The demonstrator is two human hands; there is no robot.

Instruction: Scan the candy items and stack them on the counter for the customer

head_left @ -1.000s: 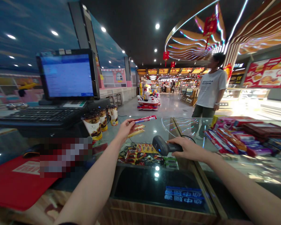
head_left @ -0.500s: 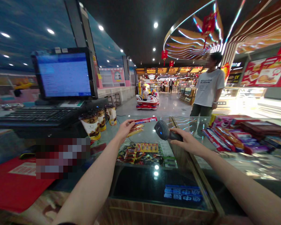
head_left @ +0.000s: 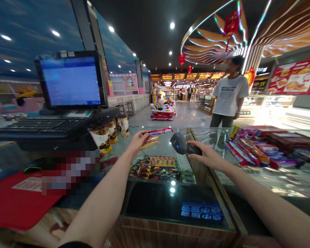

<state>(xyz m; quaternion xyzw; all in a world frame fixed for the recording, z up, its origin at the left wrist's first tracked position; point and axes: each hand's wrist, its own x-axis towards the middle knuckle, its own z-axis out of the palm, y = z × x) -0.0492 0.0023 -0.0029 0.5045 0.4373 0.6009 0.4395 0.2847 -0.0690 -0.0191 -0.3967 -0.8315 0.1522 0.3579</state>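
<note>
My left hand [head_left: 138,141] pinches one end of a red Mentos roll [head_left: 160,131], which points right above the glass counter [head_left: 167,146]. My right hand [head_left: 206,155] is wrapped round the handle of a dark barcode scanner [head_left: 179,143], whose head faces left toward the roll. A small gap separates scanner and roll. Just below the roll is a yellowish packet [head_left: 150,141], close to my left fingers. Packaged sweets [head_left: 155,167] show through the glass beneath both hands.
Several patterned cups [head_left: 100,137] stand left of my left hand, near a monitor [head_left: 72,81] and keyboard [head_left: 41,127]. Wrapped snacks [head_left: 255,151] lie on the right counter. A person in a white shirt [head_left: 229,96] stands beyond it. A red mat [head_left: 12,203] lies at lower left.
</note>
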